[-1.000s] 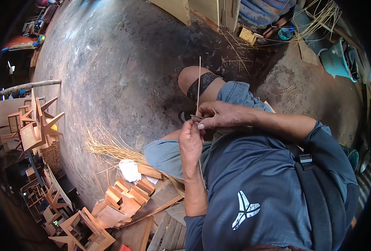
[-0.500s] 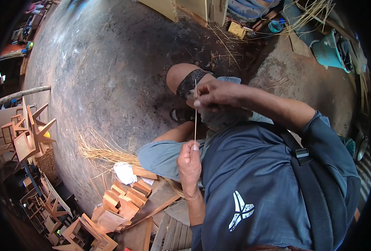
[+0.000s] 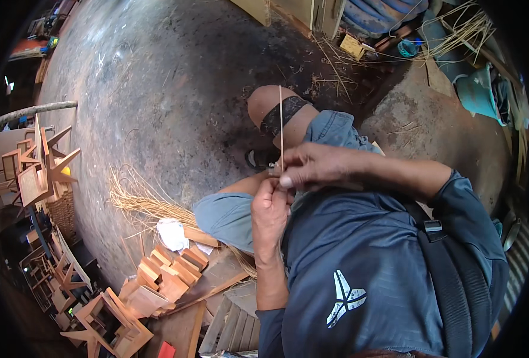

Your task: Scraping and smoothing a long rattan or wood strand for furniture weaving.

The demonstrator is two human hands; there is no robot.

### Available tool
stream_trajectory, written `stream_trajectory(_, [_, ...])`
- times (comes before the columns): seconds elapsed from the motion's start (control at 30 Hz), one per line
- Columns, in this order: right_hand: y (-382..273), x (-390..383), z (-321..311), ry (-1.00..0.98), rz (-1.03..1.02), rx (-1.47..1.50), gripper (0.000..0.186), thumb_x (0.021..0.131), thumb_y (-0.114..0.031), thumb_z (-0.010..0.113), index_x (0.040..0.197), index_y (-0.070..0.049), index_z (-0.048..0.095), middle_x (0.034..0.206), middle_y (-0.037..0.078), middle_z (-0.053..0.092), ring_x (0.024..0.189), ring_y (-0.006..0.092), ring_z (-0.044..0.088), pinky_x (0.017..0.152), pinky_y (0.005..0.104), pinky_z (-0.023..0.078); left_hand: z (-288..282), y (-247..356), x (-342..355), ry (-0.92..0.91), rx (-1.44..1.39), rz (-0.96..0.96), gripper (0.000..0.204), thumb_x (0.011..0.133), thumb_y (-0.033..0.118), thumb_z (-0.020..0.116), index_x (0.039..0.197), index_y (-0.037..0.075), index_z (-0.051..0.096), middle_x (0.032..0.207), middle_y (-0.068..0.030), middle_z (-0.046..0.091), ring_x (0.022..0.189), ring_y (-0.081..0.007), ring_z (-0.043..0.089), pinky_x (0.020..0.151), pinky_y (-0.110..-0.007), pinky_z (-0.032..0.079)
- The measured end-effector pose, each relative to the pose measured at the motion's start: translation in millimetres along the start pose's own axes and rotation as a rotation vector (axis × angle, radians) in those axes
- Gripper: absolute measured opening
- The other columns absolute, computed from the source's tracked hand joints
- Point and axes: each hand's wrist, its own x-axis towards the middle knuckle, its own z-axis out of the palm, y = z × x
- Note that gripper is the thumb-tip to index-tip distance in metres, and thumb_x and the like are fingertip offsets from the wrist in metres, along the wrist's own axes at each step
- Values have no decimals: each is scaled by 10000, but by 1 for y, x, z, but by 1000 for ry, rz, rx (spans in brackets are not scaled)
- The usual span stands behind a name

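Observation:
A thin, pale cane strip [image 3: 281,119] points away from my body, its far end lying over my bent knee with a dark band on it. My left hand [image 3: 268,212] is closed in a fist around the strip's near end. Just beyond it my right hand [image 3: 312,166] pinches the same strip between thumb and fingers, almost touching the left. The part of the strip inside both hands is hidden.
Left of my leg lies a bundle of loose cane strips [image 3: 151,200], beside a crumpled white bag [image 3: 172,234]. Stacked wooden blocks [image 3: 172,271] sit nearer. Wooden frames [image 3: 43,158] stand far left. More cane strips [image 3: 464,33] and a turquoise bucket [image 3: 478,92] are at right.
My right hand has slid along the strip toward my left hand, so the two now meet. More of the strip's far end sticks out beyond the right hand.

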Motion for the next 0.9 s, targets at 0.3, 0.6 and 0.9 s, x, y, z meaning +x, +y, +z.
stream_trajectory(0.3, [-65, -41, -119, 705, -186, -145, 346, 875, -391, 566, 863, -45, 555, 674, 27, 573, 546, 97, 525, 508, 219, 425, -5, -54, -12, 73, -129, -37, 168, 931, 189, 516, 913, 30, 569, 649, 25, 491, 500, -24, 380, 449, -158, 308])
stream_trajectory(0.6, [33, 8, 11, 71, 100, 121, 348, 834, -282, 663, 956, -4, 493, 662, 11, 505, 510, 74, 474, 433, 204, 386, 6, -33, -1, 116, -140, 18, 220, 963, 222, 465, 934, 30, 569, 628, 37, 474, 512, -22, 381, 445, -171, 310])
stream_trajectory(0.9, [33, 14, 15, -30, 64, 192, 327, 824, -245, 681, 925, -10, 476, 622, 5, 472, 483, 64, 428, 396, 196, 318, 5, -30, -13, 111, -98, -11, 238, 963, 226, 465, 901, 20, 567, 646, 34, 464, 573, -38, 396, 512, -188, 333])
